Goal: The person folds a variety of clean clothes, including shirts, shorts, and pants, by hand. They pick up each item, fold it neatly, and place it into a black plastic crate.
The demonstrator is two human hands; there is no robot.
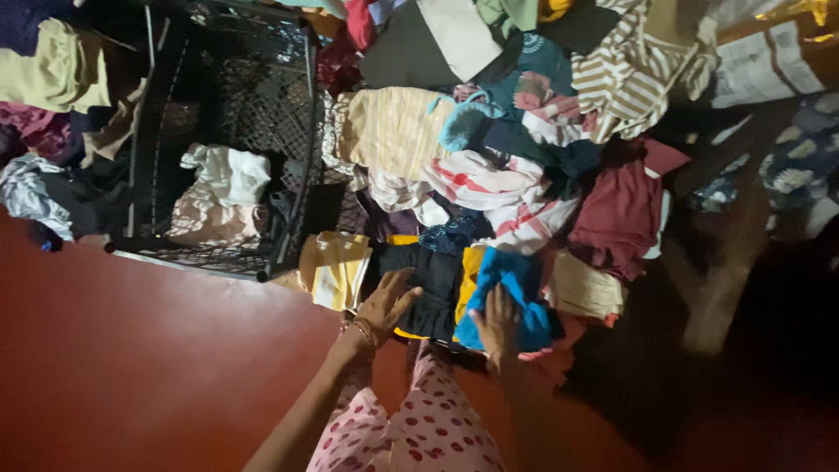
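Left hand (384, 306): fingers spread, flat on dark cloth (428, 284) at the pile's near edge; right hand (498, 322): fingers apart, pressing blue cloth (516, 293) just beside; both cloths lie directly ahead of the fingertips; crate (218, 140) to the left.

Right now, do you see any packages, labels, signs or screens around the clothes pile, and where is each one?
Printed sheet or package: top right corner, at the edge of the clothes pile; flat, whitish with a dark stripe and small dark print, too blurred to tell which it is.
No signs or screens in view.
Left hand rests on a dark garment; right hand on a blue garment; neither shows a label.
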